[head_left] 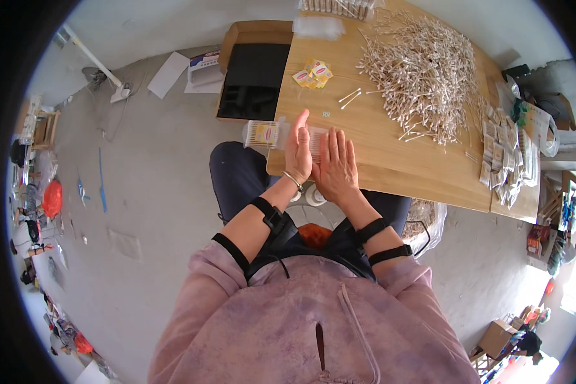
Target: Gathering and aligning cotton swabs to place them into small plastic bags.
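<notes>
A small row of cotton swabs (315,139) lies at the table's near edge, between my hands. My left hand (297,148) stands on its edge along the row's left side, fingers straight and together. My right hand (336,165) is laid flat with fingers stretched, on or against the row's right side; how much it covers is hidden. Left of my left hand, a clear pack of cotton swabs (262,134) with a yellow label juts past the table corner. Farther back lie several yellow label cards (313,74) and a few loose cotton swabs (350,98).
A large heap of loose cotton swabs (425,77) covers the wooden table's (377,163) back right. Filled small packs (502,153) are piled at the right end. A black-lined open box (253,77) adjoins the left side. Clear bags (319,27) lie at the back.
</notes>
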